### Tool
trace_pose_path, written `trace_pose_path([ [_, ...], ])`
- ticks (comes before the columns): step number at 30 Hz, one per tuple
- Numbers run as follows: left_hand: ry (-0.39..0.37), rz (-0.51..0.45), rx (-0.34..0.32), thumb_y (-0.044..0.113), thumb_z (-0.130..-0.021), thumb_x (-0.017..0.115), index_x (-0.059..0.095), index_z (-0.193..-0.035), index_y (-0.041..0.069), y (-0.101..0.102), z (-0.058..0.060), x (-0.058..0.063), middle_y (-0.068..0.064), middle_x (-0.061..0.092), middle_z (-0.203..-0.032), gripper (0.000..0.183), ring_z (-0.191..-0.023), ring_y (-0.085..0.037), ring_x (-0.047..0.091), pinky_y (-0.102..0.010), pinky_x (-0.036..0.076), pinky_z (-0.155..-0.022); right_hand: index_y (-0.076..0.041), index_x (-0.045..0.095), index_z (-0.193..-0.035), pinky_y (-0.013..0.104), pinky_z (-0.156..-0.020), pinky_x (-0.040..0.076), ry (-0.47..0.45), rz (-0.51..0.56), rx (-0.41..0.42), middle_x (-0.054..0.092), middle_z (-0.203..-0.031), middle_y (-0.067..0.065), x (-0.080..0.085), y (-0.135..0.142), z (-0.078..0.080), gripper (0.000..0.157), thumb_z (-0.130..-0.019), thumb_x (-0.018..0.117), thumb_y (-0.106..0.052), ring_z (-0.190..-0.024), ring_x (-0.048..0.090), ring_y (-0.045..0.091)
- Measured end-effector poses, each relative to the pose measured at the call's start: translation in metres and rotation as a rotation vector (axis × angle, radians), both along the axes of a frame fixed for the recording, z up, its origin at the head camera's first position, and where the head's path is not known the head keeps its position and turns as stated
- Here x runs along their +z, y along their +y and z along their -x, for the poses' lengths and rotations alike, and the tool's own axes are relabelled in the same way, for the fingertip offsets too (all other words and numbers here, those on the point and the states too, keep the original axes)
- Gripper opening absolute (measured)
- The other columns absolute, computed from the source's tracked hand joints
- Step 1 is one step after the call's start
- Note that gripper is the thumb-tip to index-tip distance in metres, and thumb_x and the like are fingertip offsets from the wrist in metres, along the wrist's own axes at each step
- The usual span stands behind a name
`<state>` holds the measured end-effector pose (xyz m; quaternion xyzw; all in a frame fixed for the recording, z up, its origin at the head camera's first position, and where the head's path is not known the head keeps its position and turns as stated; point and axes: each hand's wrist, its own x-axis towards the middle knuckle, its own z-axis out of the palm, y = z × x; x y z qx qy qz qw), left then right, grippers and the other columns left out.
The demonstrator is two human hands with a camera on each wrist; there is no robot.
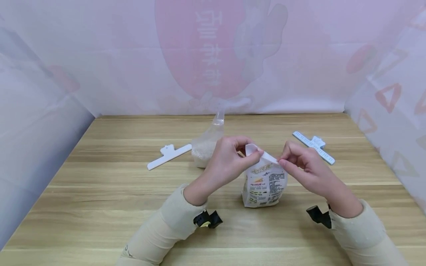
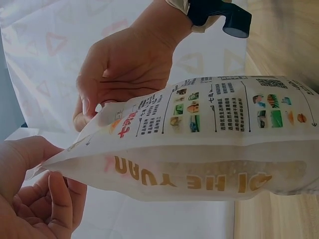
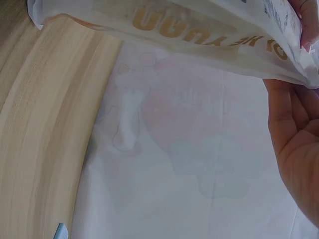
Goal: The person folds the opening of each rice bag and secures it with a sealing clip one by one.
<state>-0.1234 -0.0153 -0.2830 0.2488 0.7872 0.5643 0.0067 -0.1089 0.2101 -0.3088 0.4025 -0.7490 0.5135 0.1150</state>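
Pinching a printed bag by its top edge, upright on a wooden table, left hand and right hand close thumb against finger, apparently working its mouth, so the next move likely calls for even, gentle tension

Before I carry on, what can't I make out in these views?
- Clear bag: lower right hidden behind the left hand, head view.
- Printed bag: fine text too small to read, head view.
- Blue clip: mostly cut off by the bottom edge, right wrist view.
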Motion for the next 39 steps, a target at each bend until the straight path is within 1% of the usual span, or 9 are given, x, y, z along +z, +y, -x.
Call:
trace_pose_path([
  [3,0.001,0.0,-0.003,0.008,-0.087,0.072,0.074,-0.09,0.001,0.0,0.0,-0.001,-0.01,0.072,-0.078,0.008,-0.064,-0.015,0.06,-0.019,0.048,-0.051,-0.001,0.054,-0.086,0.02,-0.041,0.031,0.002,0.0,0.006,0.05,-0.07,0.002,-0.001,0.0,0.001,0.021,-0.087,0.053,0.02,-0.054,0.043,0.005],
  [5,0.004,0.001,-0.004,0.008,-0.087,0.072,0.074,-0.09,0.001,0.0,0.001,-0.001,-0.01,0.073,-0.079,0.008,-0.065,-0.017,0.061,-0.02,0.049,-0.051,-0.001,0.055,-0.088,0.02,-0.041,0.033,-0.013,-0.026,0.0,0.053,-0.072,0.001,0.001,0.001,0.0,0.02,-0.088,0.054,0.019,-0.055,0.047,0.006],
  [7,0.007,0.002,-0.007,0.008,-0.087,0.072,0.074,-0.09,0.001,0.0,0.001,-0.001,-0.01,0.073,-0.08,0.008,-0.065,-0.019,0.062,-0.021,0.05,-0.052,0.002,0.055,-0.097,0.02,-0.043,0.037,-0.071,-0.025,0.028,0.062,-0.079,0.0,0.003,0.002,0.0,0.018,-0.09,0.052,0.019,-0.061,0.055,0.004],
  [11,0.013,-0.002,-0.014,0.007,-0.087,0.071,0.074,-0.09,0.0,0.001,0.0,0.0,-0.011,0.073,-0.081,0.008,-0.065,-0.017,0.063,-0.022,0.052,-0.053,0.005,0.054,-0.115,0.018,-0.063,0.053,-0.223,-0.006,0.114,0.074,-0.1,-0.002,0.007,0.005,0.001,0.025,-0.095,0.046,0.017,-0.087,0.07,0.004],
  [14,0.019,-0.001,-0.021,0.007,-0.087,0.071,0.074,-0.09,0.0,0.001,0.0,0.001,-0.011,0.073,-0.082,0.008,-0.065,-0.019,0.064,-0.022,0.054,-0.053,0.0,0.057,-0.119,0.019,-0.081,0.057,-0.293,-0.004,0.153,0.075,-0.106,-0.004,0.007,0.008,0.002,0.031,-0.096,0.043,0.016,-0.1,0.071,0.006],
  [16,0.022,0.002,-0.024,0.007,-0.087,0.071,0.074,-0.09,0.0,0.001,0.0,0.0,-0.012,0.073,-0.082,0.008,-0.065,-0.019,0.064,-0.022,0.054,-0.054,-0.004,0.06,-0.118,0.02,-0.085,0.057,-0.317,-0.011,0.163,0.075,-0.107,-0.006,0.007,0.01,0.003,0.033,-0.097,0.043,0.016,-0.101,0.071,0.006],
  [27,0.066,0.014,-0.014,0.006,-0.087,0.071,0.073,-0.091,0.0,0.0,0.0,-0.002,-0.012,0.074,-0.084,0.008,-0.066,-0.017,0.065,-0.022,0.056,-0.058,-0.011,0.064,-0.114,0.02,-0.084,0.057,-0.439,-0.053,0.082,0.077,-0.102,-0.006,0.01,0.009,0.001,0.028,-0.098,0.052,0.007,-0.097,0.072,0.006],
  [32,0.084,0.018,-0.009,0.006,-0.087,0.071,0.073,-0.091,0.0,0.0,0.001,-0.002,-0.012,0.074,-0.084,0.008,-0.068,-0.016,0.065,-0.021,0.057,-0.06,-0.009,0.064,-0.112,0.021,-0.083,0.058,-0.47,-0.037,0.059,0.077,-0.103,-0.005,0.009,0.006,0.0,0.023,-0.098,0.053,0.006,-0.097,0.072,0.008],
  [39,0.089,0.024,-0.01,0.007,-0.088,0.071,0.073,-0.091,0.0,0.0,0.001,-0.002,-0.012,0.074,-0.084,0.008,-0.07,-0.017,0.066,-0.02,0.057,-0.062,-0.006,0.064,-0.108,0.021,-0.081,0.057,-0.49,-0.046,-0.034,0.078,-0.098,-0.006,0.008,0.002,-0.002,0.015,-0.098,0.056,0.003,-0.093,0.072,0.008],
])
